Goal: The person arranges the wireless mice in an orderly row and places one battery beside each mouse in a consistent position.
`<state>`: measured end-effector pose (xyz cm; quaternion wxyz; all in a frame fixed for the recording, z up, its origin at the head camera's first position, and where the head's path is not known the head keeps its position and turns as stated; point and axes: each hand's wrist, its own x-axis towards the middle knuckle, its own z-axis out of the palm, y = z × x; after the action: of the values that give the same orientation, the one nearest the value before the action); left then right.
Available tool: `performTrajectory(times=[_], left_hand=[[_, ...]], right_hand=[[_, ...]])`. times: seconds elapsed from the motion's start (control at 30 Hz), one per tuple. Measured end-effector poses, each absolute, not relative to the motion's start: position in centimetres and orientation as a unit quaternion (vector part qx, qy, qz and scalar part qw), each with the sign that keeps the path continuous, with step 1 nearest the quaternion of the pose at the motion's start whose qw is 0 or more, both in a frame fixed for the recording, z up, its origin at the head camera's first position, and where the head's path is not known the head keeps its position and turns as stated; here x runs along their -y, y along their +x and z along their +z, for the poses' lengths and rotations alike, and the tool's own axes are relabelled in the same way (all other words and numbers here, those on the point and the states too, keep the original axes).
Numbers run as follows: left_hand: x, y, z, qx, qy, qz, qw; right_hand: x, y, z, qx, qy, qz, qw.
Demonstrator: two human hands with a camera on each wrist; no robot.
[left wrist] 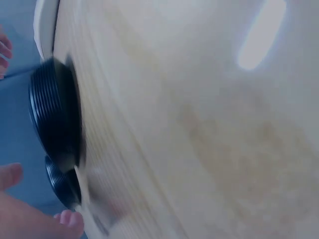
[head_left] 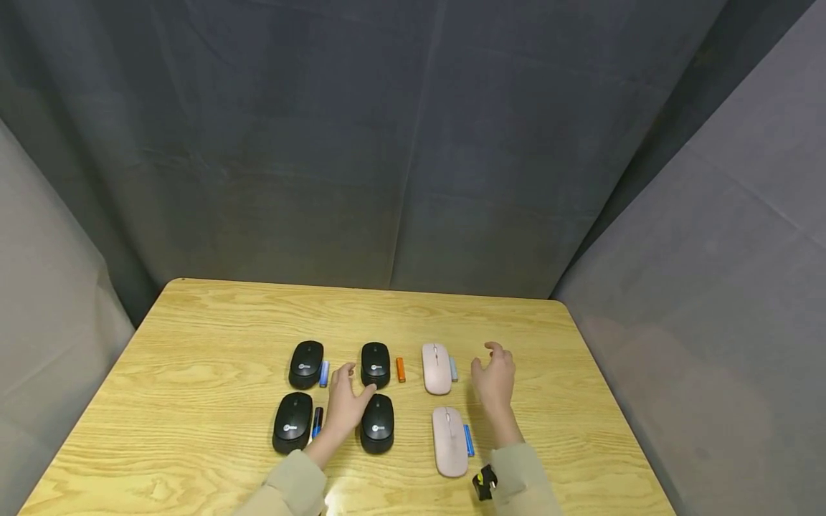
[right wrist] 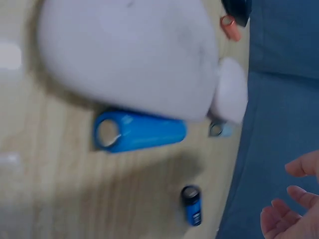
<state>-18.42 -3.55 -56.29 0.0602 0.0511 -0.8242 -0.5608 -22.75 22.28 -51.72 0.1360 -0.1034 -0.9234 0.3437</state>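
My left hand hovers among the black mice, its fingers loosely bent and holding nothing. Its thumb reaches between an upper black mouse and a lower black mouse; whether it touches either one, I cannot tell. To the right of the pink mice, my right hand is held above the table with relaxed fingers and nothing in them. Nearest to it is the upper pink mouse, with a pale blue battery beside it. In the right wrist view, a blue battery with a black end lies on the table.
Two more black mice stand at the left, with a light blue battery and a dark blue battery beside them. An orange battery lies mid-table. A lower pink mouse adjoins a blue battery. Grey curtains surround the wooden table.
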Motion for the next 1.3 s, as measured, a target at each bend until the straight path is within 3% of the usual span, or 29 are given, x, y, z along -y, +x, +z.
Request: performTrajectory(times=[0.37, 0.7, 1.3], left_hand=[[3.4, -15.5, -56.1, 0.842, 0.066, -0.535, 0.029], [3.6, -14.2, -56.7, 0.849, 0.033, -0.528, 0.008], [3.7, -14.2, -57.4, 0.85, 0.008, -0.527, -0.01]], right_hand=[[-24.5, -21.7, -53.9, 0.928, -0.143, 0.311, 0.147], [-25.4, -20.8, -55.1, 0.926, -0.182, 0.325, 0.064], [-25.7, -20.8, -55.6, 0.921, -0.193, 0.338, 0.017]])
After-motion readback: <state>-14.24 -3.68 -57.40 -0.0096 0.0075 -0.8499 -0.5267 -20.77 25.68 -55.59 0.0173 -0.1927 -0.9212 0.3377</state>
